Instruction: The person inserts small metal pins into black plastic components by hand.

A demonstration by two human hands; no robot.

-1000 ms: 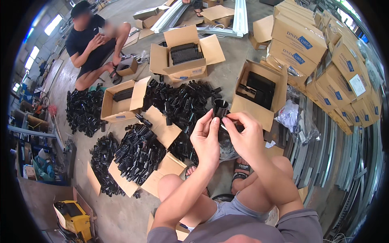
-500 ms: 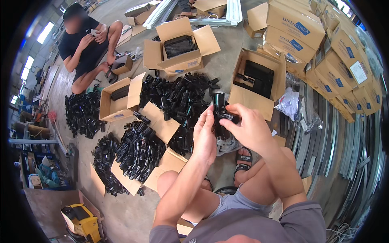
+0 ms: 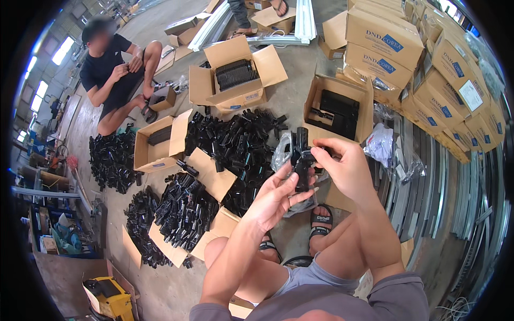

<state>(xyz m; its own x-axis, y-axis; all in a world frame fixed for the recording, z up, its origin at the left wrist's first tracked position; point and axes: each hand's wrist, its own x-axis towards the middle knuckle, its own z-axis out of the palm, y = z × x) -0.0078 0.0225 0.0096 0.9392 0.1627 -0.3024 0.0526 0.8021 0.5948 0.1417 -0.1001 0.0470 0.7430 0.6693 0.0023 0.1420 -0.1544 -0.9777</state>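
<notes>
A shiny black tubular fitting (image 3: 301,174) stands roughly upright in front of me, between both hands. My left hand (image 3: 274,197) supports its lower part from the left, thumb against it and the other fingers partly behind. On its right side, around mid-height, my right hand (image 3: 342,167) pinches a small projecting piece; the fingertips partly hide what lies between them. Just behind the fitting is a clear plastic bag (image 3: 282,152). Beyond my hands spreads a large heap of similar black fittings (image 3: 235,142).
Smaller heaps of black parts (image 3: 182,208) lie left on cardboard. Open cartons hold black parts: a far one (image 3: 201,85), a right one (image 3: 365,115) and a small left one (image 3: 140,152). A co-worker (image 3: 110,69) sits far left. Stacked cartons (image 3: 383,35) and metal profiles (image 3: 423,198) line the right.
The fitting has turned and sits slightly lower and to the right. My left fingers have spread around its lower part, and my right hand has shifted a little right. The co-worker's hands have moved slightly.
</notes>
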